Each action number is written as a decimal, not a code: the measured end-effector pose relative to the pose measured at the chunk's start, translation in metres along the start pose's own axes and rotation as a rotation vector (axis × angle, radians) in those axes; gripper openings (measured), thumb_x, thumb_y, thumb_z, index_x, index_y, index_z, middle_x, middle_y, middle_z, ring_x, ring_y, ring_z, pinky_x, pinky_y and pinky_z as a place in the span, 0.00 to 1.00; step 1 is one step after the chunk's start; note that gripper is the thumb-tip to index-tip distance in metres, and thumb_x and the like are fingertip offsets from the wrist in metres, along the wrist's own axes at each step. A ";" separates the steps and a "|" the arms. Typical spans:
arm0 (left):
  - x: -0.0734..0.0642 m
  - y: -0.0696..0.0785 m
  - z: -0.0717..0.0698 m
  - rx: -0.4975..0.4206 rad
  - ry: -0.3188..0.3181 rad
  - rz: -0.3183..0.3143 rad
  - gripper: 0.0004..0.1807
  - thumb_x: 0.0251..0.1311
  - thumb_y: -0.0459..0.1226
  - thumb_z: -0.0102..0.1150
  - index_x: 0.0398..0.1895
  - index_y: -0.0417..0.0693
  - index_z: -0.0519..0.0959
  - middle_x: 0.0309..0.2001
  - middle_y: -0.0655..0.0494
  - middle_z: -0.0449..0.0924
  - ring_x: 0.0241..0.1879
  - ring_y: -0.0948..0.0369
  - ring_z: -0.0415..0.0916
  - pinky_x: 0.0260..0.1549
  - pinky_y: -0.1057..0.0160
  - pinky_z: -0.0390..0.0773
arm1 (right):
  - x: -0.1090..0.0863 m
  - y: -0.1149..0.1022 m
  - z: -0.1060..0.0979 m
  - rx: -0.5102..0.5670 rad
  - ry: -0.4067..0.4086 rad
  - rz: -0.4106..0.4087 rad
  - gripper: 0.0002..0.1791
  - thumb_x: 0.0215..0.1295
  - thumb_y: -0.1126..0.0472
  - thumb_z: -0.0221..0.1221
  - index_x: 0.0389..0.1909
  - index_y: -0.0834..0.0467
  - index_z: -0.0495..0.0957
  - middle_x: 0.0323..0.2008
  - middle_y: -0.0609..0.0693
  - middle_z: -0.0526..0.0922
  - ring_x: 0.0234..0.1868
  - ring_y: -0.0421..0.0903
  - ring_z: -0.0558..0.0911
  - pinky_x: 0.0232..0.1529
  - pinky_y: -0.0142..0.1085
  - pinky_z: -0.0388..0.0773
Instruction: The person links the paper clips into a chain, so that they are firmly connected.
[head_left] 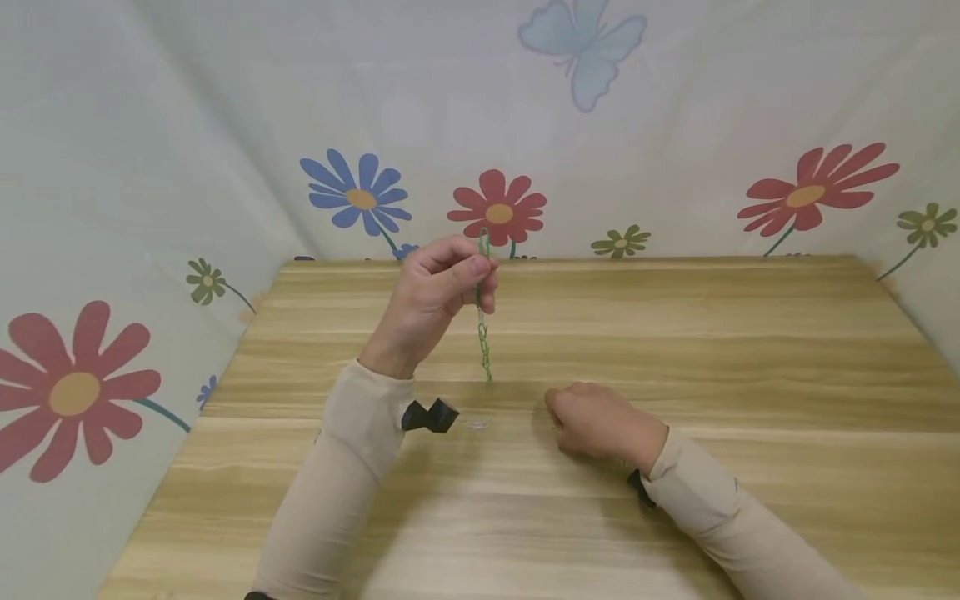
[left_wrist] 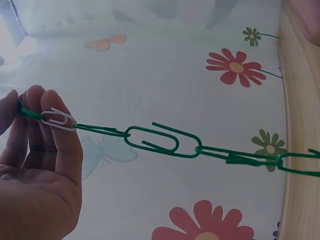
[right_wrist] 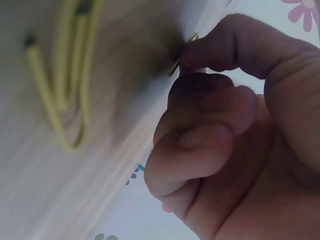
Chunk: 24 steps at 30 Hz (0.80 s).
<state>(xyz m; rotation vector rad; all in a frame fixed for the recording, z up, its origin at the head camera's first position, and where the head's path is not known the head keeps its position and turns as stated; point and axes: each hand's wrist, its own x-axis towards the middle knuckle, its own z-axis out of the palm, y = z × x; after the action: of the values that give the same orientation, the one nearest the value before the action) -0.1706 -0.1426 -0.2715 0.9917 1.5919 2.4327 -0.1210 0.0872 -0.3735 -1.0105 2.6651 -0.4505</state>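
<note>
My left hand [head_left: 433, 290] is raised over the table and pinches the top of a paper clip chain [head_left: 483, 342] between thumb and fingers. The chain hangs straight down; the left wrist view shows green clips [left_wrist: 162, 140] linked with one white clip [left_wrist: 59, 120] close to the fingers. Low at the tabletop, my right hand [head_left: 600, 422] has its fingers curled, with thumb and forefinger pinching a yellow paper clip [right_wrist: 195, 37]. That clip is mostly hidden by the fingertips. Close to the right wrist camera are more yellow wire loops [right_wrist: 82, 115], blurred.
A small pale oval thing [head_left: 476, 425], perhaps a white paper clip, lies on the wooden table [head_left: 712, 333] between the hands. Behind the table hangs a flower-printed cloth [head_left: 675, 108]. A black wrist mount [head_left: 431, 415] juts from the left sleeve.
</note>
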 end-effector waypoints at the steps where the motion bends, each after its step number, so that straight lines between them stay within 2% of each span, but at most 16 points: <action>1: 0.001 0.000 0.000 -0.002 0.000 0.000 0.02 0.67 0.35 0.64 0.36 0.49 0.85 0.30 0.52 0.80 0.27 0.59 0.77 0.30 0.62 0.81 | 0.000 0.000 -0.001 0.004 -0.009 0.006 0.12 0.53 0.73 0.58 0.23 0.54 0.68 0.19 0.44 0.68 0.22 0.42 0.67 0.23 0.35 0.66; 6: 0.002 -0.001 0.001 -0.020 0.006 -0.008 0.10 0.59 0.44 0.72 0.35 0.49 0.85 0.30 0.52 0.80 0.28 0.59 0.76 0.29 0.63 0.81 | 0.000 0.002 0.000 0.007 -0.048 0.030 0.10 0.49 0.71 0.58 0.23 0.53 0.69 0.21 0.45 0.70 0.23 0.43 0.69 0.25 0.37 0.68; 10: 0.001 -0.004 0.001 -0.024 0.001 -0.018 0.09 0.61 0.43 0.71 0.34 0.48 0.84 0.30 0.52 0.79 0.28 0.59 0.76 0.29 0.64 0.81 | 0.002 0.002 0.002 -0.001 -0.061 0.029 0.09 0.46 0.68 0.59 0.22 0.53 0.70 0.21 0.45 0.71 0.24 0.44 0.70 0.26 0.39 0.70; 13: 0.001 -0.006 0.002 -0.016 -0.004 -0.018 0.03 0.67 0.36 0.65 0.34 0.48 0.84 0.30 0.52 0.79 0.28 0.59 0.76 0.28 0.64 0.81 | 0.004 0.004 0.002 0.034 -0.049 -0.009 0.09 0.46 0.68 0.59 0.21 0.53 0.69 0.20 0.43 0.69 0.22 0.42 0.68 0.24 0.37 0.67; 16: 0.001 -0.007 0.003 -0.011 -0.006 -0.016 0.09 0.68 0.29 0.55 0.34 0.49 0.84 0.29 0.52 0.79 0.28 0.59 0.76 0.28 0.63 0.81 | 0.006 0.007 -0.005 0.171 -0.025 -0.055 0.10 0.48 0.70 0.57 0.21 0.53 0.67 0.19 0.42 0.66 0.21 0.39 0.65 0.23 0.33 0.63; 19: 0.001 -0.006 0.006 0.008 -0.008 -0.018 0.12 0.67 0.28 0.50 0.34 0.48 0.83 0.29 0.52 0.79 0.27 0.58 0.76 0.27 0.63 0.81 | 0.003 0.009 -0.021 0.379 0.024 -0.090 0.09 0.50 0.72 0.55 0.27 0.55 0.70 0.22 0.43 0.67 0.23 0.39 0.67 0.25 0.32 0.64; 22: 0.000 -0.006 0.008 0.057 -0.018 -0.027 0.11 0.68 0.29 0.50 0.34 0.48 0.82 0.29 0.51 0.78 0.26 0.57 0.76 0.28 0.61 0.81 | -0.003 0.011 -0.042 0.560 0.130 -0.106 0.13 0.55 0.73 0.54 0.39 0.57 0.77 0.26 0.46 0.73 0.25 0.42 0.72 0.26 0.34 0.70; 24: -0.001 -0.006 0.010 0.096 -0.030 -0.034 0.10 0.68 0.30 0.51 0.34 0.48 0.81 0.29 0.51 0.78 0.25 0.57 0.76 0.29 0.61 0.81 | -0.009 0.012 -0.055 0.673 0.231 -0.119 0.13 0.62 0.73 0.55 0.46 0.60 0.79 0.28 0.50 0.76 0.24 0.45 0.74 0.25 0.35 0.74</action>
<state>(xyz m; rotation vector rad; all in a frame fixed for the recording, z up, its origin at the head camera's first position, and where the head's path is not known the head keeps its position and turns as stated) -0.1662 -0.1321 -0.2740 1.0016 1.7160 2.3283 -0.1398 0.1125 -0.3263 -0.9314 2.3370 -1.4399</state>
